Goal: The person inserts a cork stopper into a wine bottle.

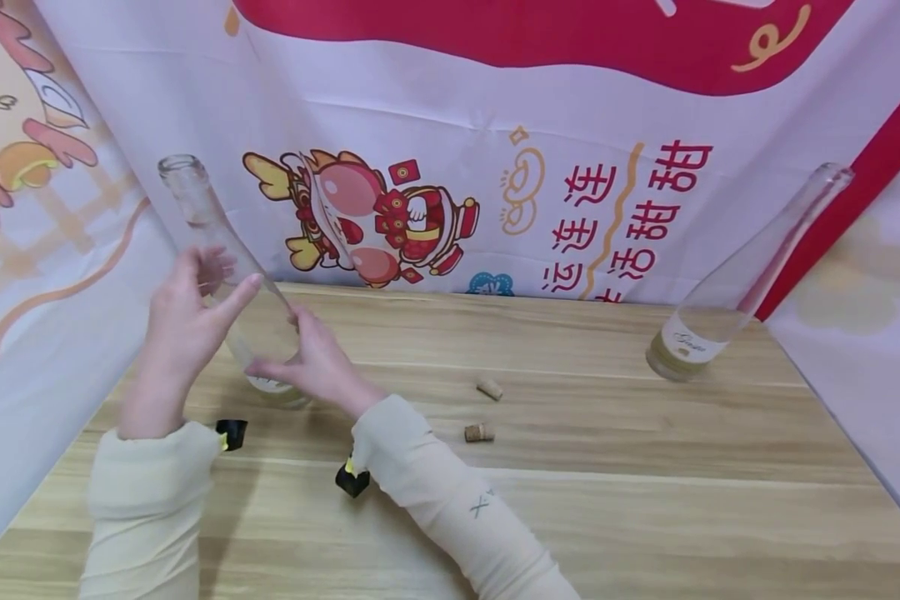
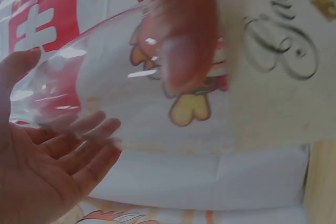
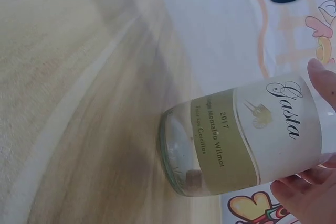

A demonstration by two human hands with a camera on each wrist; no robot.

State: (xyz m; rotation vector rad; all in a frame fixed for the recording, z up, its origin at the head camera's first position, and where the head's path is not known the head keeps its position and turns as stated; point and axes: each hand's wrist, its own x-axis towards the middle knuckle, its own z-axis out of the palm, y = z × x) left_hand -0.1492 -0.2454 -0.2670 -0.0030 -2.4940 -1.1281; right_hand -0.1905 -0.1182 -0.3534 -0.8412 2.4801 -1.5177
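1. Hands first: your left hand (image 1: 183, 321) sits up on the thin upper part of the clear wine bottle (image 1: 228, 275). Its fingers are mostly straight and press flat on the glass; they do not wrap around it.
2. Your right hand (image 1: 311, 362) is lower down, near the fat end. Its fingers and thumb curl around the part with the label (image 3: 268, 135).
3. I think you hold it high and low like this so the long, slippery bottle cannot wobble or roll.
4. That bottle is at the left side of the wooden table (image 1: 570, 467). Its bottom is touching or almost touching the wood, close to the printed cloth.
5. It is tipped, not flat and not straight up. The long line of the bottle runs from the bottom, near you, up to the open mouth (image 1: 182, 167). The mouth points up, away from you and a bit to the left.
6. In the right wrist view, something small and brown sits inside at the bottom (image 3: 193, 179). It may be a cork, but I cannot tell for sure.
7. Two corks (image 1: 480, 432) lie loose on the wood, well apart from your hands.
8. A second wine bottle (image 1: 742, 283) stands far off at the right side.
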